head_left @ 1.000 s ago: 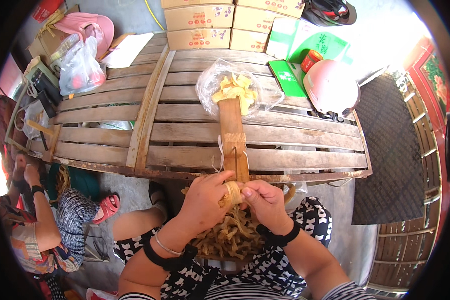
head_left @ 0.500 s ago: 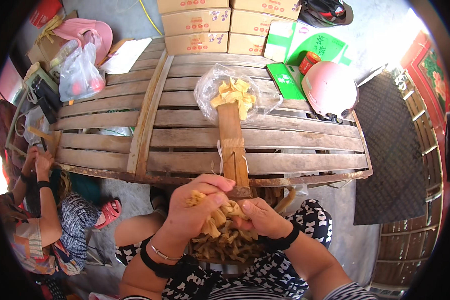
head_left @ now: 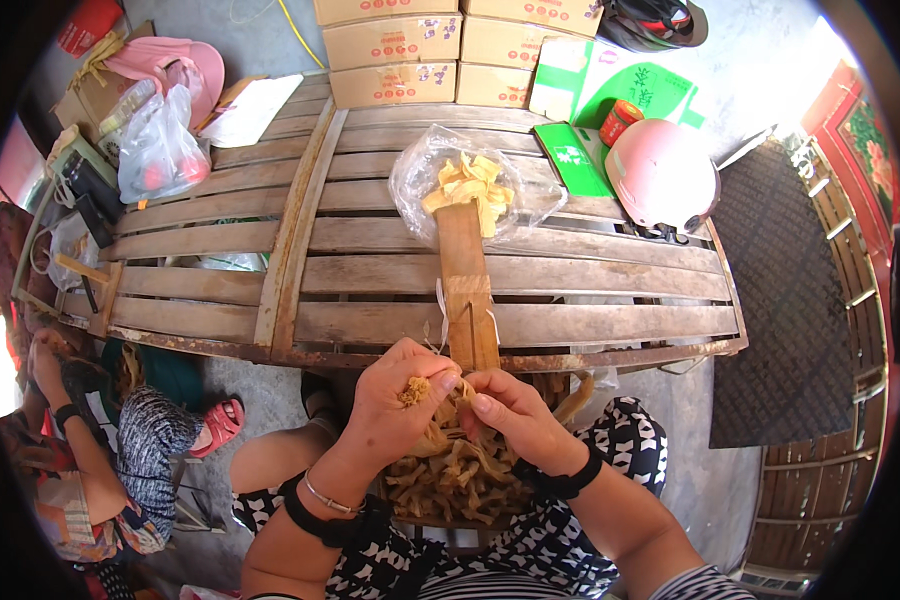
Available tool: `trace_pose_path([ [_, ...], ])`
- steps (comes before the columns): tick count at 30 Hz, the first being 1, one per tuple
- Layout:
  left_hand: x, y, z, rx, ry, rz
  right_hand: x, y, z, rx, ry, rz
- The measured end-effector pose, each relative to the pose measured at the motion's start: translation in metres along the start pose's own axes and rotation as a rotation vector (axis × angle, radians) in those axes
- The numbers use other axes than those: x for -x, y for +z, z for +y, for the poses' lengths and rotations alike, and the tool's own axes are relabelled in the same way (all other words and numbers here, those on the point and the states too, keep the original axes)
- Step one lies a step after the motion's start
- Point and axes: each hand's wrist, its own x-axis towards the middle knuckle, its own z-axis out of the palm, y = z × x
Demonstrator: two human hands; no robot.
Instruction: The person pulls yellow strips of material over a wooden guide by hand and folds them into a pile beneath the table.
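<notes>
My left hand (head_left: 385, 405) is closed round a bunch of yellowish, wrinkled strips (head_left: 415, 391) that look like dried or pickled vegetable; one rough end sticks out of the fist. Right beside it, my right hand (head_left: 518, 418) pinches a strip of the same stuff, thumb against fingers. Under both hands lies a heap of loose brownish-yellow strips (head_left: 460, 485) over my lap. A narrow wooden board (head_left: 468, 305) juts over the table edge just beyond my hands. At its far end, paler yellow bundles (head_left: 472, 185) sit on a clear plastic bag (head_left: 407, 190).
The slatted wooden table (head_left: 590, 275) has a rusty metal edge. Cardboard boxes (head_left: 390, 45) stand at the back, with a pink helmet (head_left: 660, 175) and green carton (head_left: 575, 160) to the right. At left are a plastic bag (head_left: 165, 150) and a seated co-worker (head_left: 80, 460).
My hands have moved slightly up and drawn together; the bunch, loose and spread before, is now mostly inside my left fist. The co-worker's hands have moved left and down from the table edge.
</notes>
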Motion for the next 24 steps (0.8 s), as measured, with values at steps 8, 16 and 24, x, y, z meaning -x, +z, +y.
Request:
trace_pose_path([
  [8,-0.0002,0.0024,-0.0017,-0.073,-0.102,-0.025,-0.0049,-0.0077,0.0137,0.185,-0.199,0.083],
  [16,0.002,0.0031,-0.0037,0.114,-0.169,-0.053,-0.0048,-0.0105,0.0104,0.182,-0.312,0.158],
  [24,0.0017,0.0002,-0.006,0.061,-0.242,-0.124,-0.0034,-0.0085,0.0069,0.684,-0.52,0.318],
])
